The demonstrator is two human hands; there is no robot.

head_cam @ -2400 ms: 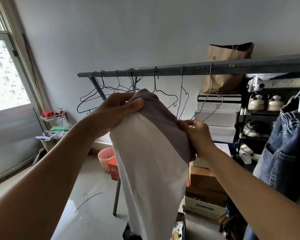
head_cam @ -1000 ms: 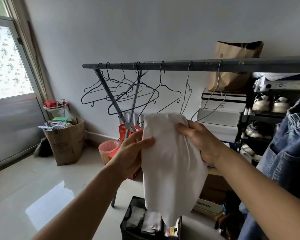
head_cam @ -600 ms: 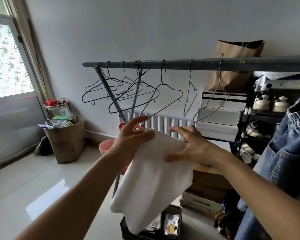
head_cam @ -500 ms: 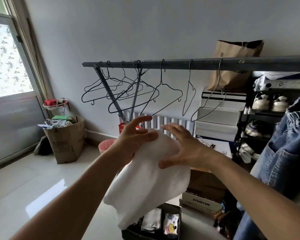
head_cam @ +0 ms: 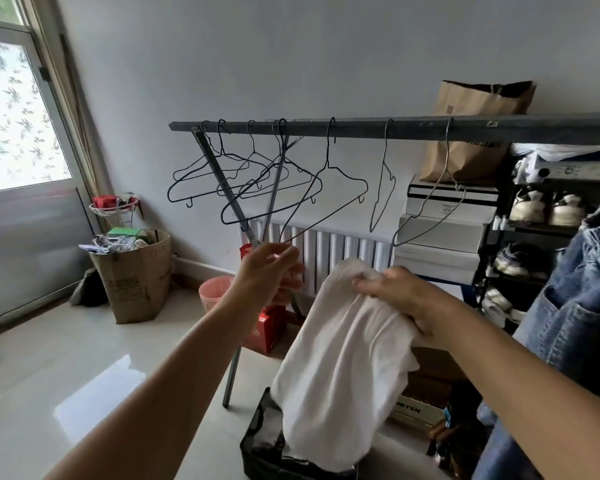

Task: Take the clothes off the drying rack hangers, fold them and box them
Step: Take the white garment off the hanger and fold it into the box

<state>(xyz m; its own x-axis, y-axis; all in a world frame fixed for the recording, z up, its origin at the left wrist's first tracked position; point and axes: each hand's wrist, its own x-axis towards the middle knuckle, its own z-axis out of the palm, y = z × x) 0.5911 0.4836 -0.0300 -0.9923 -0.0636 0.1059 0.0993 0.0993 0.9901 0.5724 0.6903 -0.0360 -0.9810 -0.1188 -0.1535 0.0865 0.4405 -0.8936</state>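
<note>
A folded white garment (head_cam: 340, 362) hangs from my right hand (head_cam: 399, 296), which grips its top edge. Its lower end dangles over a black storage box (head_cam: 257, 441) on the floor. My left hand (head_cam: 267, 275) is off the cloth, fingers spread, to the left of it. The grey drying rack bar (head_cam: 361, 128) runs across above, with several bare wire hangers (head_cam: 291, 188) on it. Blue jeans (head_cam: 582, 306) hang at the far right.
A cardboard bin (head_cam: 136, 275) full of rubbish stands at the left wall by a glass door (head_cam: 18, 168). A pink bucket (head_cam: 215, 289) and red box (head_cam: 267, 327) sit near the rack leg. Stacked shoeboxes (head_cam: 444, 233), a paper bag (head_cam: 475, 133) and a shoe shelf (head_cam: 541, 237) fill the right.
My left hand has let go of the white garment and drawn away to the left. My right hand alone holds it now, and it has dropped lower toward the black box.
</note>
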